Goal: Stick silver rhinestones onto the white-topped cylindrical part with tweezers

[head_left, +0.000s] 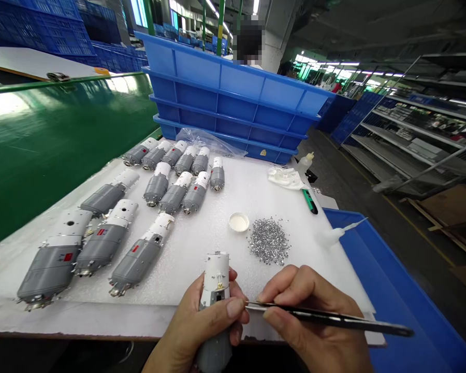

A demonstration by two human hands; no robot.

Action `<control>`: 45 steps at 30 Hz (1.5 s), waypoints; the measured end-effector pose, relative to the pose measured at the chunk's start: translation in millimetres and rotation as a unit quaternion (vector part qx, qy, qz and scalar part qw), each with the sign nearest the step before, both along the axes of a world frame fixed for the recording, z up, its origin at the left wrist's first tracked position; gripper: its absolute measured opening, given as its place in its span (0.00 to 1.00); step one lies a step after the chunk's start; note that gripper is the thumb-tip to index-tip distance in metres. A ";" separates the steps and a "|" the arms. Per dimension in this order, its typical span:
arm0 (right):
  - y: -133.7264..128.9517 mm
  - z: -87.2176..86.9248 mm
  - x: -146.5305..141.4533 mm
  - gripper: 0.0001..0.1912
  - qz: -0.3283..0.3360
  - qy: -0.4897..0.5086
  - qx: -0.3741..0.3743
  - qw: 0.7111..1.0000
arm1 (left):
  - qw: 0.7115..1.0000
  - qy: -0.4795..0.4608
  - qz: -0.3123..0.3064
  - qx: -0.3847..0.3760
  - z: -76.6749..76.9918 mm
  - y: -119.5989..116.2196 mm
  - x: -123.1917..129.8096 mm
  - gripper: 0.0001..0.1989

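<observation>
In the head view, the left hand (pixel 192 324) has its fingers clamped around a white-and-grey cylindrical part (pixel 216 277) at the counter's near edge. The right hand (pixel 308 305) pinches black tweezers (pixel 330 317); a slip could dislodge small fittings.

Factory hall, contents by clock position:
- 12 o'clock: stacked blue crates (pixel 225 93); beyond them, a person (pixel 249 44) beside a concrete pillar (pixel 275 52).
- 10 o'clock: further blue crates (pixel 42 31), stacked behind a white table (pixel 31 62).
- 9 o'clock: green panel (pixel 62 150), glossy with reflected light.
- 1 o'clock: strip lights (pixel 326 63) under a dark ceiling (pixel 373 26).
- 2 to 3 o'clock: metal shelving (pixel 423 124), loaded with goods.
- 3 to 4 o'clock: dark floor (pixel 357 171), yellow line (pixel 396 210), wooden pallet (pixel 450 212).
</observation>
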State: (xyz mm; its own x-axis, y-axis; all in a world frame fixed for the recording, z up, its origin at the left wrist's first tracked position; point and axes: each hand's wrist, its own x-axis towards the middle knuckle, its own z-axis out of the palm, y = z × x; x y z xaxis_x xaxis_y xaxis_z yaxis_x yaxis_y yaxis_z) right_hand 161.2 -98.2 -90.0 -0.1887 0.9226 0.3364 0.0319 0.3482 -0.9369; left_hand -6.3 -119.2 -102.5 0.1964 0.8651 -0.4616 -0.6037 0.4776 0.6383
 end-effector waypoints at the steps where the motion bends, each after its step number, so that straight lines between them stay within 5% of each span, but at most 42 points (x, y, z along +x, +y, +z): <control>1: 0.2 -0.2 0.3 0.09 0.001 -0.005 0.012 1.000 | 1.000 -0.002 -0.005 0.002 -0.3 0.7 -0.7 0.23; 21: 2.1 -0.1 2.7 0.07 0.025 0.004 -0.037 0.999 | 0.999 0.035 -0.035 0.019 1.5 3.4 -5.1 0.19; 33: 3.6 -2.0 7.8 0.12 0.065 0.054 -0.239 0.967 | 0.984 0.170 -0.013 0.056 2.0 1.2 -2.0 0.23; 45: 4.4 -2.7 9.5 0.12 0.080 0.048 -0.245 0.965 | 0.977 0.204 0.014 0.061 7.6 2.2 2.2 0.21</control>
